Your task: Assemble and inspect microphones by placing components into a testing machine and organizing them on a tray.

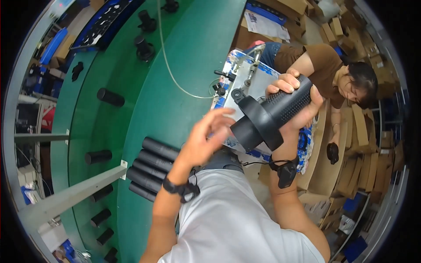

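Note:
My right hand [302,117] is wrapped round a black perforated cylinder [280,107], which it holds up tilted in front of my body. Toward the cylinder's lower left end sits a wide black collar [258,120] with a small round lug. My left hand [199,142] is slightly blurred, its fingers apart and empty, close beside that end. Behind the cylinder, a metal jig with a lever clamp [250,76] stands on a board [237,61] edged in blue and white. Several black cylinders [151,164] lie side by side on the green table, left of my left forearm.
More black cylinders [110,97] and collared parts [144,48] stand or lie along a green belt at the left. A grey metal bar [79,188] crosses there. A thin pale cable [169,72] hangs over the table. At the right, a co-worker holds a black part [333,153] beside cardboard boxes [359,127].

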Tool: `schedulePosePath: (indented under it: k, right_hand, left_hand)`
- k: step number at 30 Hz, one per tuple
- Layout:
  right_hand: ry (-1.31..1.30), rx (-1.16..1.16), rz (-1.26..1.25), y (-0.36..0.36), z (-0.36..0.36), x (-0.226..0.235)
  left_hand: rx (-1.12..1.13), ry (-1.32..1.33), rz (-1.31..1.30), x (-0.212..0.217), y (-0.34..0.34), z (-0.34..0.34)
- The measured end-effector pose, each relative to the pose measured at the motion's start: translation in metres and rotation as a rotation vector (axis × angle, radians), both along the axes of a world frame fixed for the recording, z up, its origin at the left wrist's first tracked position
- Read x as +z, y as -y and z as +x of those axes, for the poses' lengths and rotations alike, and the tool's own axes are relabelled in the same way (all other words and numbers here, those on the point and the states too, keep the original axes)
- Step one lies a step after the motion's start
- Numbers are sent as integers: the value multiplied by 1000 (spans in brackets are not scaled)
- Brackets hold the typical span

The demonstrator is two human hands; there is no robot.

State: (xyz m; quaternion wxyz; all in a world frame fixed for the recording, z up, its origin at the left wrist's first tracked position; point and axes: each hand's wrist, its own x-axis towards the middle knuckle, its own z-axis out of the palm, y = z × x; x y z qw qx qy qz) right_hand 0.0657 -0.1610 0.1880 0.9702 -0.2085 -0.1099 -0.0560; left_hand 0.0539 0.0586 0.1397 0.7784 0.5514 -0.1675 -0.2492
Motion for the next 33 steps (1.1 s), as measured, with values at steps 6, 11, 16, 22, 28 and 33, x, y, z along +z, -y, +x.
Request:
schedulePosePath:
  k: [6,11,16,22,28,33]
  right_hand:
    - [-10,277,528,-60,-27,3]
    - [-27,266,556,-93,-64,-9]
    - [-54,267,528,-109,-81,-3]
    - [-13,269,516,-124,-93,10]
    - [87,387,640,-131,-93,6]
    - [332,433,742,-139,-91,8]
  left_hand:
    - [382,454,269,51,-19,-77]
    - [548,733,399,55,-42,-110]
    - [603,810,403,56,-58,-128]
    - [612,903,400,54,-65,-139]
    - [686,1004,377,57,-68,-143]
    - [637,1055,431,63,-73,-151]
